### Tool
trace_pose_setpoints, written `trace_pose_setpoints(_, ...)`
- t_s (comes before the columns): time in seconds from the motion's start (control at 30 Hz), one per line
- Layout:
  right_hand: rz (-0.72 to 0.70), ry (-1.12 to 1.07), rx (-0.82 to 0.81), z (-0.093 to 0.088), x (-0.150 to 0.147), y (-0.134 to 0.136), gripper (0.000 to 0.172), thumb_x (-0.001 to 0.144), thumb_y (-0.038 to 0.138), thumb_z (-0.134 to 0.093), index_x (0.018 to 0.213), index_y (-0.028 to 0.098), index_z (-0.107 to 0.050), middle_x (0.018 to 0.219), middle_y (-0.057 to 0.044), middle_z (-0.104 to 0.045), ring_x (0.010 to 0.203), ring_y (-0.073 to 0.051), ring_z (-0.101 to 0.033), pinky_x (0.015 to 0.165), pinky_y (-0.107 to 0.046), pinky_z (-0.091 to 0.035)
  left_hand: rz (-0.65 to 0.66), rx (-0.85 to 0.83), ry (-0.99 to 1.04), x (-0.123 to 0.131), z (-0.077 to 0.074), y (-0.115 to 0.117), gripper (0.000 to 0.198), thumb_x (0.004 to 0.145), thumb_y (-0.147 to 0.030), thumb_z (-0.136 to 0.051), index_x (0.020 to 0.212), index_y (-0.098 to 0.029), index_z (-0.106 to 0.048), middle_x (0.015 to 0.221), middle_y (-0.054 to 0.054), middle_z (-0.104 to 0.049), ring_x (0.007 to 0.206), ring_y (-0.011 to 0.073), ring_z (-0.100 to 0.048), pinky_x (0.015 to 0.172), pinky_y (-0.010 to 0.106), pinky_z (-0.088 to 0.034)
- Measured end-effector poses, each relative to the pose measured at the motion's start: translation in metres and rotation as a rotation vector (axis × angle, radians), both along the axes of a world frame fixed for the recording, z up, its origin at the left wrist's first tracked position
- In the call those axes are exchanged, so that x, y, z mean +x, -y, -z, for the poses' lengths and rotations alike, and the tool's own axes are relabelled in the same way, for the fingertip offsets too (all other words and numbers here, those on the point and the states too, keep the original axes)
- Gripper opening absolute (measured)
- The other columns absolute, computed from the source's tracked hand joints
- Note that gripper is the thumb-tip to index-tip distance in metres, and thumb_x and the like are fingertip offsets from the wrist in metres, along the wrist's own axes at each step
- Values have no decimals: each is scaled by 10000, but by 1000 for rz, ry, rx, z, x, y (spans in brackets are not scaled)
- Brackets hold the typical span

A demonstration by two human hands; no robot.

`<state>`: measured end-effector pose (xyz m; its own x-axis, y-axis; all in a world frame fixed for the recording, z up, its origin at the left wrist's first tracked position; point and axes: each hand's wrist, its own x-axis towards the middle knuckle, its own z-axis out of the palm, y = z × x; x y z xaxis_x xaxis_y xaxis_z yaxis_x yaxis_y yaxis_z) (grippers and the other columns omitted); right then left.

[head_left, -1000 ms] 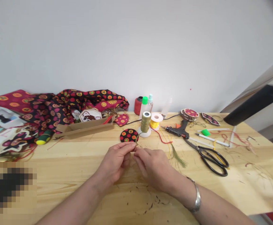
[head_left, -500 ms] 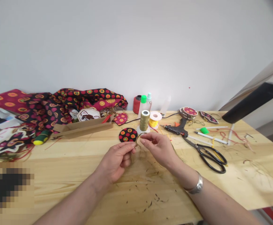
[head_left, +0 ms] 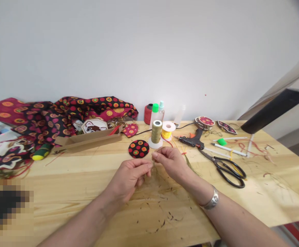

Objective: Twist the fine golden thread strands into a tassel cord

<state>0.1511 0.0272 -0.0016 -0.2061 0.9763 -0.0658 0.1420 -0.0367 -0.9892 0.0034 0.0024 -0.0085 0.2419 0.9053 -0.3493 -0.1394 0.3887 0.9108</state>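
Observation:
Over the middle of the wooden table, my left hand [head_left: 130,176] pinches olive-green thread [head_left: 153,165] between thumb and forefinger. My right hand [head_left: 172,163], with a silver bracelet at the wrist, grips the same thread just above and to the right. Loose strands hang below the fingers, and the exact hold is too fine to make out. Just behind the hands lies a round black patterned fabric disc [head_left: 138,149]. A cone of olive thread [head_left: 157,132] stands upright beside it, and a spool of yellow thread [head_left: 167,131] is to its right.
At right lie black-handled scissors [head_left: 230,171], a glue gun [head_left: 191,140] and a white pen [head_left: 228,149]. A cardboard tray [head_left: 87,142] and patterned cloth [head_left: 49,116] fill the left back. Bottles [head_left: 154,116] stand near the wall. Thread scraps [head_left: 164,219] litter the front.
The thread loop that stood up between my hands has been drawn down small. My hands stay close together, with the left slightly lower. The view has shifted a little.

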Motion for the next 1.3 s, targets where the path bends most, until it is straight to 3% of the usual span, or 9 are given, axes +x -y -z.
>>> trace_pose_setpoints(0.17,-261,-334,-145,0,0,2,304,762,415,-546,889,140,-573,771,-29,-569,698,-118,-550,694,-279,-448,-115,-46,59,-2,2,-3,179,657,-295,-663,688,-121,-640,505,-44,-493,371,4,-253,375,177,-134)
trace_pose_setpoints(0.3,-363,-281,-172,-1,3,2,373,671,300,-672,997,163,-552,781,-14,-586,639,-99,-535,607,-236,-435,-136,-63,102,-4,2,-5,188,634,-293,-683,680,-115,-642,460,-68,-424,377,5,-236,371,166,-136)
trace_pose_setpoints(0.4,-361,-154,-136,-6,6,0,314,664,251,-674,949,152,-585,792,-14,-589,595,-79,-497,555,-212,-403,-137,-75,119,-4,1,-5,178,624,-283,-690,632,-120,-622,482,-60,-453,375,2,-238,366,163,-137)
trace_pose_setpoints(0.57,-348,-98,-52,-15,8,-1,115,738,192,-575,823,140,-634,780,-22,-614,703,-101,-532,682,-236,-412,-107,-59,92,-4,-1,-4,185,635,-283,-678,597,-116,-606,516,-43,-491,369,-2,-226,361,166,-126)
trace_pose_setpoints(0.77,-236,21,-16,-11,9,-1,155,744,257,-566,702,149,-670,591,15,-552,536,-73,-445,512,-196,-376,-86,-36,54,-4,2,-4,172,648,-285,-659,649,-115,-632,524,-34,-507,364,4,-250,367,175,-140)
trace_pose_setpoints(1.03,-195,-113,-49,-2,5,-2,124,669,261,-647,707,154,-695,678,-16,-651,631,-115,-536,646,-256,-426,-94,-18,28,-2,1,-3,159,654,-272,-649,637,-115,-626,519,-33,-515,355,3,-248,369,183,-146)
trace_pose_setpoints(1.23,-181,-38,-24,-4,7,-2,263,758,348,-553,668,127,-661,515,31,-513,461,-58,-377,462,-207,-316,-108,-29,40,-3,1,-4,172,646,-285,-663,664,-116,-635,535,-34,-516,366,4,-257,370,175,-154)
trace_pose_setpoints(1.3,-210,-25,-21,-4,7,-2,291,779,357,-522,665,123,-652,528,25,-514,465,-58,-383,462,-205,-321,-114,-37,44,-4,0,-4,175,641,-290,-667,658,-118,-634,532,-36,-513,369,6,-258,369,174,-160)
